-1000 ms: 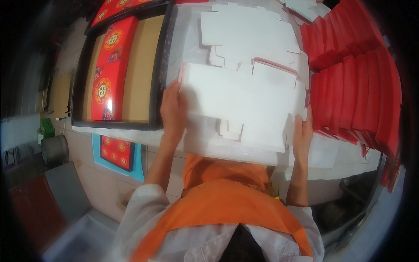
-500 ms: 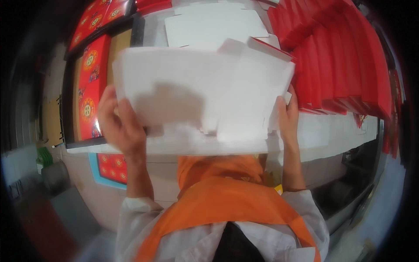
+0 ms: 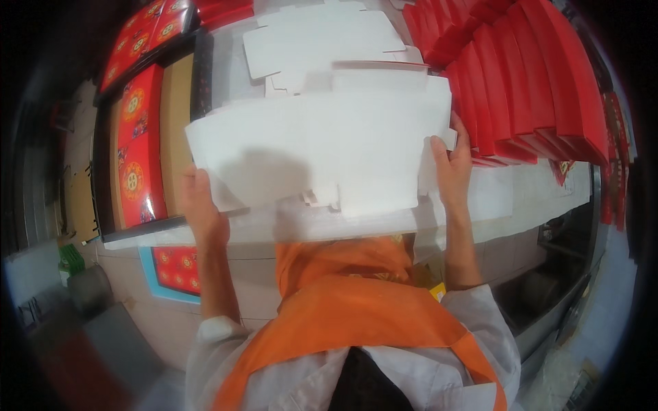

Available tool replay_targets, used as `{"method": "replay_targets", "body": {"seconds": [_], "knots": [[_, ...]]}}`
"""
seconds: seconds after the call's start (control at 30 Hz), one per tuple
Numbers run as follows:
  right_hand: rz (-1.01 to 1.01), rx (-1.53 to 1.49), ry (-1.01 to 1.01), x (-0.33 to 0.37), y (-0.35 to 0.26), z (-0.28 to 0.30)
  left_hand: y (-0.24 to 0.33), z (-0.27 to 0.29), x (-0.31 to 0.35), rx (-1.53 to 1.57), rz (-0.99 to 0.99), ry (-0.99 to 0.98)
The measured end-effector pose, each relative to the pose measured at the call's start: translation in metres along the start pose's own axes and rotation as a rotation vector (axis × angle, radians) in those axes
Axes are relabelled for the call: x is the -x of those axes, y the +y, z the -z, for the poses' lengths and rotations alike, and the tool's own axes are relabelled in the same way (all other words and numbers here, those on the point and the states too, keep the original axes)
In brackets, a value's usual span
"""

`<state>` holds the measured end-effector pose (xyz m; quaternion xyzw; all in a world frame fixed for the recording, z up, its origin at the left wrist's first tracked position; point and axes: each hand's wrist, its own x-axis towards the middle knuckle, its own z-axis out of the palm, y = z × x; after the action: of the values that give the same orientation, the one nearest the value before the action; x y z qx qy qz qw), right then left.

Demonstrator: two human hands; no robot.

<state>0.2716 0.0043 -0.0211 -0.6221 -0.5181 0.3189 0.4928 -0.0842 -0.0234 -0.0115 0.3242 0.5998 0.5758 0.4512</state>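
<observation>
Holding a white cardboard blank (image 3: 370, 144) above the table (image 3: 534, 195), the person now has both hands wider apart than a second ago; the raised flap (image 3: 377, 77) runs more squarely along the far edge than it did in the tilted hold just after, which suggests the piece is being levelled, its body still unfolded. The left hand (image 3: 203, 209) pinches the left edge; the right hand (image 3: 454, 175) pinches the right edge. At left, a black-walled tray (image 3: 103, 181) with a tan inside holds red patterned packaging (image 3: 140, 147); beyond it, a second dark-edged tray (image 3: 151, 60) carries red patterned boxes (image 3: 147, 31).
</observation>
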Motion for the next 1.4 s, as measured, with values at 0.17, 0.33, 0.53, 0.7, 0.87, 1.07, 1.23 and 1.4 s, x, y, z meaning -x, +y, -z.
{"method": "replay_targets", "body": {"seconds": [0.17, 0.33, 0.53, 0.7, 0.87, 1.07, 1.23, 1.4], "knots": [[0.077, 0.060, -0.121, -0.005, -0.016, 0.003, 0.002, 0.008, 0.020, 0.636, 0.308, -0.491], [0.053, 0.075, -0.337, -0.022, -0.027, -0.001, 0.036, -0.034, 0.018, -0.361, -0.410, -0.658], [0.114, 0.147, -0.635, -0.012, -0.054, -0.025, 0.036, -0.087, 0.015, -0.682, -0.319, -0.877], [-0.078, -0.086, -0.701, 0.003, -0.052, -0.033, 0.005, -0.090, 0.008, -0.646, -0.113, -0.675], [-0.360, -0.183, -0.819, 0.002, -0.048, -0.036, 0.008, -0.093, 0.011, -0.583, -0.041, -0.707], [-0.498, -0.342, -0.873, 0.008, -0.040, -0.035, 0.010, -0.095, 0.011, -0.660, 0.048, -0.703], [-0.613, -0.394, -0.797, 0.015, -0.039, -0.036, 0.006, -0.093, 0.012, -0.615, 0.082, -0.720], [-0.602, -0.428, -0.760, 0.020, -0.037, -0.038, 0.000, -0.090, 0.013, -0.580, 0.154, -0.737]]}}
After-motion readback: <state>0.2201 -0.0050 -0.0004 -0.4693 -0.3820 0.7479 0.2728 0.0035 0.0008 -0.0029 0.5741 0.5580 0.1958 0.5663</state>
